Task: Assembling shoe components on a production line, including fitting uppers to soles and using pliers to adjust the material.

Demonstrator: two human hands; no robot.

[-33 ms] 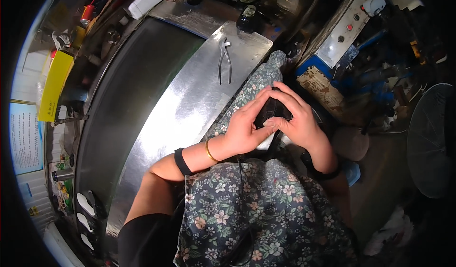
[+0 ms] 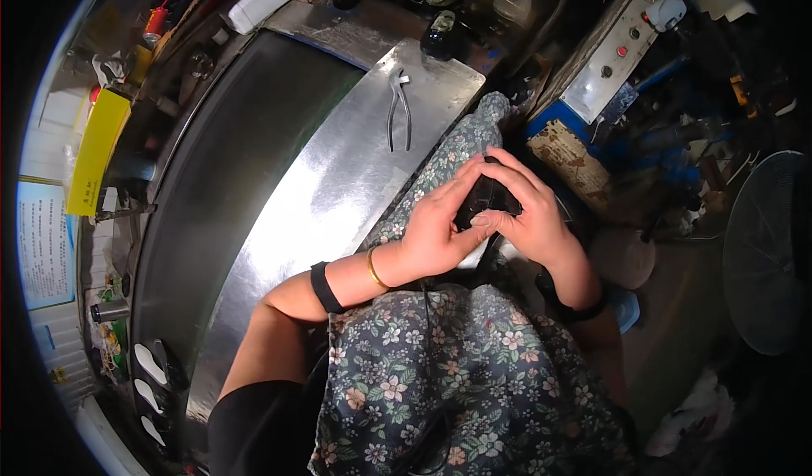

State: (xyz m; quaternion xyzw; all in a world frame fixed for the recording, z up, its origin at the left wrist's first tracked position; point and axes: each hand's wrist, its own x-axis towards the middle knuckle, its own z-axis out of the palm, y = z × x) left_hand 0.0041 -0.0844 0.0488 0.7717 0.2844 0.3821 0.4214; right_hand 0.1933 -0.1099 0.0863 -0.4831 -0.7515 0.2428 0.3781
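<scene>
Left hand [image 2: 436, 232] and right hand [image 2: 529, 214] both pinch a small dark part [image 2: 484, 198] over the lap. Fingers cover most of it. Slip risk: it drops off the floral apron [image 2: 440, 366] to the floor.

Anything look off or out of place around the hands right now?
Nothing stands out. Both hands, left and right, cup a dark object over the lap; the pliers lie flat on the metal bench.

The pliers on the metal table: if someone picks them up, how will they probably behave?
The pliers look all metal, so probably stiff and rather heavy for their size. Their handles lie spread, so the joint may swing loosely when lifted. Lying flat on the smooth table, they would likely slide, not roll.
</scene>
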